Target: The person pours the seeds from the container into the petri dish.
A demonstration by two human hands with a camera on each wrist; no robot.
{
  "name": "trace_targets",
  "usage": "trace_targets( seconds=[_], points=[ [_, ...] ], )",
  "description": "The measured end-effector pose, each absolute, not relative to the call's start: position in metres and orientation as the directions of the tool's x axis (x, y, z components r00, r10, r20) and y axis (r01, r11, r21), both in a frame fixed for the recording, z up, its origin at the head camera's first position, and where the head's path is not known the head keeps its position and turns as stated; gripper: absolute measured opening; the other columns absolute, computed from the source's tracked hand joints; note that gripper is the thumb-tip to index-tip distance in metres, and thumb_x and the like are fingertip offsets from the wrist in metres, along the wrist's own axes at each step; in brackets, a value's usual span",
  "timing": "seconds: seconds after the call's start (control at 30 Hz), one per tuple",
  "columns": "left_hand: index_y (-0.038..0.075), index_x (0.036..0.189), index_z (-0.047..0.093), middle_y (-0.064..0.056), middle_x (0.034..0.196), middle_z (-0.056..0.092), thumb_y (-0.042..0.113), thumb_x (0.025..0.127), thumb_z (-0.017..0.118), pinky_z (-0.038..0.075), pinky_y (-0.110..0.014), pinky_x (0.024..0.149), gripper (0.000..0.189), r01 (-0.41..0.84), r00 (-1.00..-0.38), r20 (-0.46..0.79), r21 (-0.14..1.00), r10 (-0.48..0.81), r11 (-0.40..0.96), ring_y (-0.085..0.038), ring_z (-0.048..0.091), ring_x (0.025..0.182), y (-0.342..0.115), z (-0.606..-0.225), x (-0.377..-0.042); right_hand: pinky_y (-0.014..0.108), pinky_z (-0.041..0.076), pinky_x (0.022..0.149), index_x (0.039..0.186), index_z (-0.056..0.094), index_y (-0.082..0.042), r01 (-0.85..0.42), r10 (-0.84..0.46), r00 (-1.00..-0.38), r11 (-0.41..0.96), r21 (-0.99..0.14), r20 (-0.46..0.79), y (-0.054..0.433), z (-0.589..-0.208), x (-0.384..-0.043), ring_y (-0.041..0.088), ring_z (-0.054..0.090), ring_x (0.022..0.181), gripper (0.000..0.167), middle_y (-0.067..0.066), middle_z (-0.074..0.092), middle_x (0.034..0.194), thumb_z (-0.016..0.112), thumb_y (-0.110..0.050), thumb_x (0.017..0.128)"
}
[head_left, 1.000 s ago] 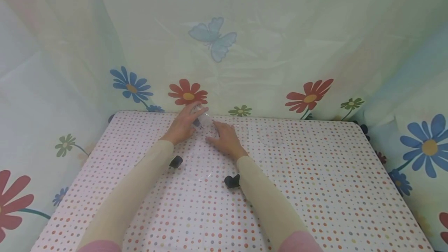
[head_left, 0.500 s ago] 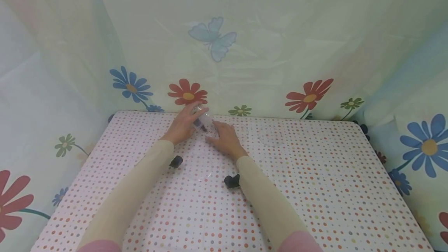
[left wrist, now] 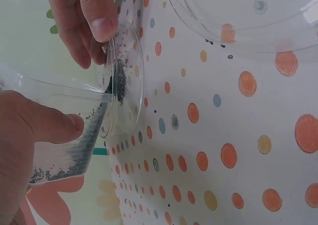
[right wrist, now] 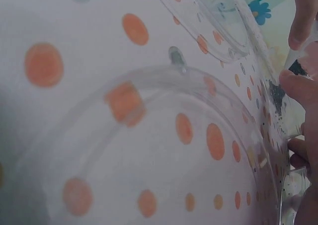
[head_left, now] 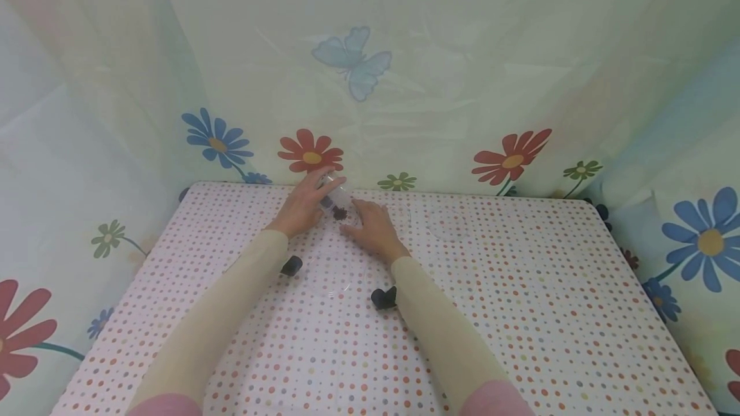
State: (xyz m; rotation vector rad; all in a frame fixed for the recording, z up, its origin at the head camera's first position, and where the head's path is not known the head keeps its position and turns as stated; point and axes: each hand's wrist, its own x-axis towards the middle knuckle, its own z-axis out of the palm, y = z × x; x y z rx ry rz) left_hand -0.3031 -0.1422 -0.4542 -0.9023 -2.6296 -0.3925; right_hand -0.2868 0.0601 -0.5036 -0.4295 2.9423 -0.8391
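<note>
One cup [left wrist: 57, 158] tipped over one dish [left wrist: 135, 106] of dark grains [left wrist: 118, 81]

Head view: both arms reach forward in cream sleeves [head_left: 228, 313] over the dotted table [head_left: 537, 313]. The left hand [head_left: 297, 207] grips the tilted cup, its mouth slanting down toward the right hand [head_left: 376, 233]. That hand lies low, thumb spread from its fingers. The dish sits between the two hands, and a clear round plate [head_left: 349, 284] lies nearer the person.

Left wrist view: here the cup's contents show, hardly readable from the head: grains slope along its wall, and a heap lies on the dish at the lip. The left thumb is laid along the cup. Right fingers are at the dish's rim; whether they pinch it, I cannot tell. Stray grains dot the table.

Right wrist view: a large transparent round piece [right wrist: 164, 81] fills the foreground. The right hand is cropped at the edge, the heap just beside its thumb.
</note>
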Motion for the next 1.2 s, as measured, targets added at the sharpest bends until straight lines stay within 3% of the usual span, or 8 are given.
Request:
trace_targets(
  seconds=[0.7,1.07,1.2],
  points=[
    [0.028,0.147,0.037,-0.006,0.155,0.029,-0.010,0.077,0.067,0.038,-0.046,0.114,0.085,0.631,-0.736,0.393,0.107,0.551,0.768,-0.025,0.030,0.144,-0.1414,-0.4539,-0.3065,0.049,0.008,0.124,0.150,0.035,-0.018,-0.266,-0.288,-0.957,0.814,-0.517,0.039,0.0603,-0.5042,-0.2884,0.022,0.031,0.146,0.074,0.004,0.041,0.153,0.058,-0.055,0.090],
    [0.028,0.147,0.039,-0.006,0.155,0.030,-0.012,0.076,0.067,0.037,-0.044,0.114,0.086,0.636,-0.732,0.405,0.121,0.547,0.762,-0.025,0.030,0.144,-0.1419,-0.4544,-0.3073,0.048,0.007,0.124,0.150,0.035,-0.018,-0.251,-0.282,-0.959,0.809,-0.531,0.024,0.0601,-0.5023,-0.2871,0.022,0.030,0.146,0.074,0.004,0.040,0.154,0.058,-0.055,0.090],
    [0.027,0.147,0.039,-0.005,0.155,0.029,-0.012,0.074,0.068,0.037,-0.044,0.115,0.088,0.612,-0.757,0.401,0.158,0.516,0.775,-0.024,0.029,0.144,-0.1410,-0.4546,-0.3062,0.048,0.007,0.124,0.150,0.034,-0.017,-0.256,-0.287,-0.958,0.810,-0.527,0.025,0.0605,-0.5021,-0.2867,0.023,0.030,0.146,0.075,0.004,0.040,0.153,0.058,-0.055,0.090]
  ],
)
